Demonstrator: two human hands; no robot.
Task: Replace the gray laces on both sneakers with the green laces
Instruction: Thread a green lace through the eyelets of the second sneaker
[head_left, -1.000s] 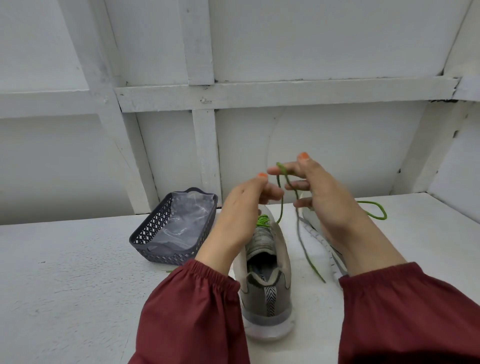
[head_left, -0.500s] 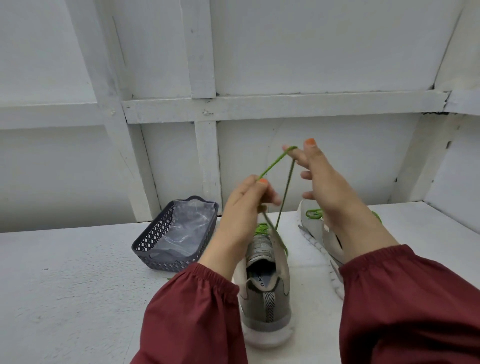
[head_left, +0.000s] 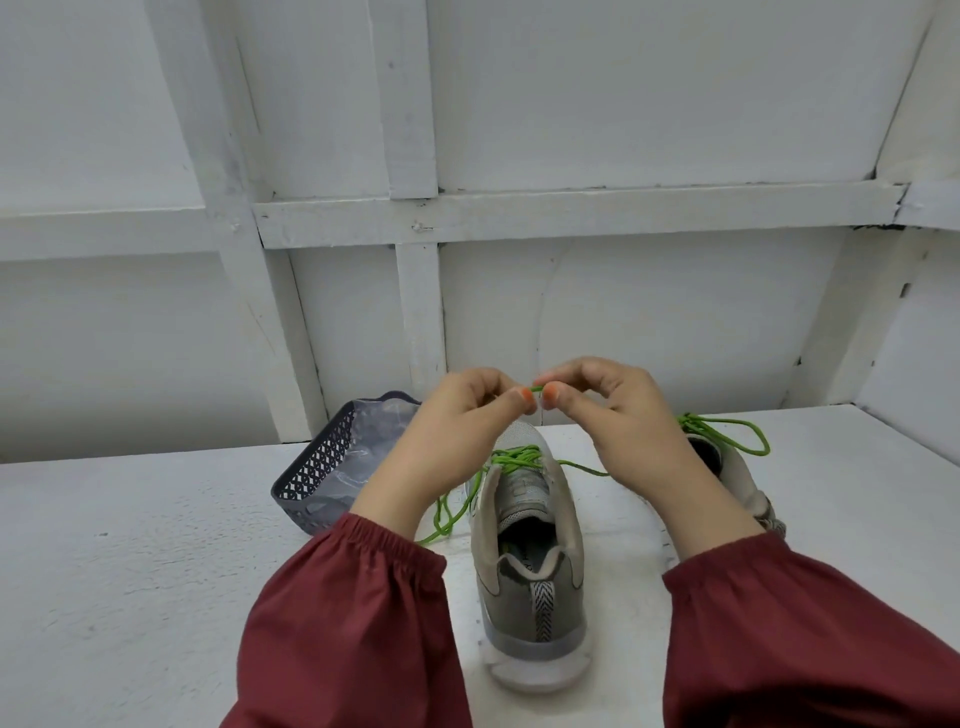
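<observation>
A gray sneaker stands on the white table, heel toward me, with a green lace threaded across its top. Loose lace ends trail off its left side onto the table. My left hand and my right hand meet above the toe, and both pinch a short piece of green lace between their fingertips. A second gray sneaker lies behind my right wrist, partly hidden. It carries a green lace that loops out to the right.
A dark gray perforated basket lined with clear plastic sits left of the sneakers, near the white panelled wall. The white table runs left and right of the shoes. My red sleeves fill the lower view.
My right hand has come down from its raised position. Both hands have drawn together over the toe, and the long lace span between them has shrunk to a short pinched piece.
</observation>
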